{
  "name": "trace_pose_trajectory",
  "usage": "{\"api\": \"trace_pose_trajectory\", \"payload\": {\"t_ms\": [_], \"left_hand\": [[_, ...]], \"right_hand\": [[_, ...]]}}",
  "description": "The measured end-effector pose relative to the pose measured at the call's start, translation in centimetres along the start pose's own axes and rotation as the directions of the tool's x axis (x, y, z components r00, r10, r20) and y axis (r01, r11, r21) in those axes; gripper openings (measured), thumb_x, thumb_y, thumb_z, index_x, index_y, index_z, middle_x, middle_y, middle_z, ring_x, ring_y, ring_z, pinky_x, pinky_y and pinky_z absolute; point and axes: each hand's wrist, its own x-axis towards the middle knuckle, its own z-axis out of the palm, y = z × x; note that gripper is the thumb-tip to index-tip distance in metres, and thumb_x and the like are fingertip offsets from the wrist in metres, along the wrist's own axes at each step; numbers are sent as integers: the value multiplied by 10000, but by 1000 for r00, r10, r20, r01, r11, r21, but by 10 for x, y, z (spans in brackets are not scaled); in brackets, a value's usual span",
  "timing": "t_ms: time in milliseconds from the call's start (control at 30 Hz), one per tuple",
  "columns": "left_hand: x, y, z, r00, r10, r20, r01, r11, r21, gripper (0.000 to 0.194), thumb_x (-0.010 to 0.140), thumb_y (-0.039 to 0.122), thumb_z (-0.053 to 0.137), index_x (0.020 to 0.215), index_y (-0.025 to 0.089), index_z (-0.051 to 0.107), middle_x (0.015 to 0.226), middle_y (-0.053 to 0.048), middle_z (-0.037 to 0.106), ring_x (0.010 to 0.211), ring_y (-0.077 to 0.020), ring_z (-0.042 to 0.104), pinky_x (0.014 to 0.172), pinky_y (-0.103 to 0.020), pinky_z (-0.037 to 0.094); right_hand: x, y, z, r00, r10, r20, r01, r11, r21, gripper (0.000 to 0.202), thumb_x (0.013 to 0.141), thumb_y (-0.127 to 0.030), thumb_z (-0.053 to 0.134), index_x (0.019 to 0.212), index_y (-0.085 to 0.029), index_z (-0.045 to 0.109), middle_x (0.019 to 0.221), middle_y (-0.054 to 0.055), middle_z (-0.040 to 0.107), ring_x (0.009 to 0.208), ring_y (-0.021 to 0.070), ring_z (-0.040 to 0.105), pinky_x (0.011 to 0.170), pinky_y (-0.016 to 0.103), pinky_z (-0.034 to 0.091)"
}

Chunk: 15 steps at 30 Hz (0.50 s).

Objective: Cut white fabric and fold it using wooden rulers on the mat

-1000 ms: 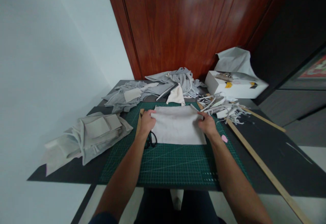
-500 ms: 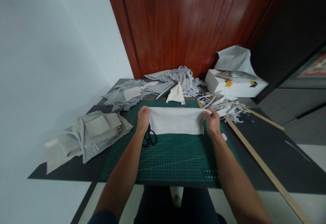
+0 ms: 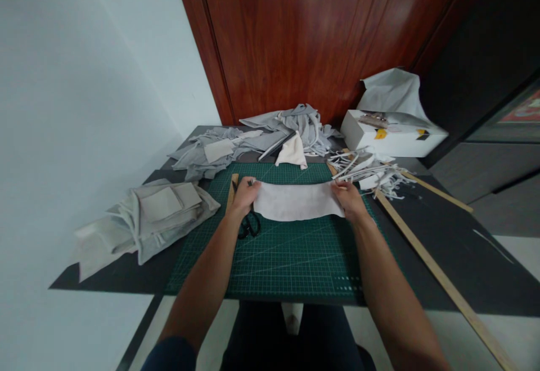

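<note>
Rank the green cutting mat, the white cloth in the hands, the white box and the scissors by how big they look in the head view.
1. Green cutting mat, largest.
2. White cloth and white box: they look alike, and the box lies farther away, so I won't rank them.
3. Scissors, smallest, partly hidden by the left hand.

Two hands (image 3: 243, 195) (image 3: 349, 199), one cutting mat (image 3: 287, 253), perhaps three fabric heaps (image 3: 152, 216).

The near half of the green cutting mat (image 3: 278, 264) lies bare, open to approach from 6 o'clock. At 9 o'clock, black scissors (image 3: 248, 226) (partly under the left wrist) and folded grey fabric (image 3: 147, 216) crowd in. Strip scraps (image 3: 371, 171) block 2 o'clock; fabric heaps (image 3: 270, 140) block 12.
</note>
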Motion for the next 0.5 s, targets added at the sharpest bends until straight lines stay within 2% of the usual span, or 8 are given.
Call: {"api": "trace_pose_trajectory", "payload": {"t_ms": [67, 133, 233, 333, 433, 500], "left_hand": [[-2, 0, 0, 996, -22, 87, 27, 999, -48, 716, 783, 202, 733, 1465, 195, 514, 948, -23, 698, 722, -181, 674, 619, -268, 525], [-2, -1, -2, 982, 23, 186, -14, 999, -50, 908, 687, 136, 737, 1549, 204, 459, 1011, -43, 736, 792, -205, 704, 684, -294, 559], [2, -4, -6, 963, 114, 244, -121, 993, 12, 790, 640, 85, 682, 1423, 155, 605, 996, -57, 765, 847, -210, 713, 749, -292, 559], [10, -8, -13, 962, 158, 222, -192, 971, 141, 610, 678, 105, 667, 1286, 128, 699, 912, -58, 770, 783, -199, 705, 708, -272, 530], [18, -12, -22, 958, 195, 213, -247, 933, 260, 526, 725, 150, 665, 1246, 146, 740, 822, -37, 754, 682, -187, 675, 627, -258, 481], [21, -12, -27, 951, 226, 211, -282, 913, 296, 488, 749, 179, 658, 1226, 156, 762, 780, -25, 738, 647, -181, 654, 604, -253, 457]], "right_hand": [[-2, 2, 1, 992, 97, 78, -106, 988, 113, 524, 594, -430, 804, 1040, -238, 608, 756, -14, 669, 688, 209, 638, 617, 310, 511], [-2, 1, 0, 986, 113, 122, -128, 984, 123, 544, 545, -346, 795, 1051, -236, 628, 775, -9, 698, 698, 213, 659, 633, 313, 524], [2, 0, -3, 983, 92, 160, -88, 996, -32, 397, 570, -328, 766, 938, -212, 674, 788, 33, 732, 722, 227, 678, 656, 327, 525], [8, 1, -6, 995, 52, 83, -35, 979, -203, 283, 620, -373, 765, 829, -207, 670, 773, 59, 737, 732, 235, 676, 677, 338, 512], [13, 6, -7, 1000, -5, -18, 0, 965, -263, 301, 652, -458, 770, 771, -212, 645, 710, 53, 706, 692, 224, 650, 671, 341, 491], [15, 10, -7, 998, -37, -42, 24, 961, -275, 359, 666, -538, 764, 748, -213, 636, 683, 50, 687, 666, 217, 630, 652, 340, 474]]}}
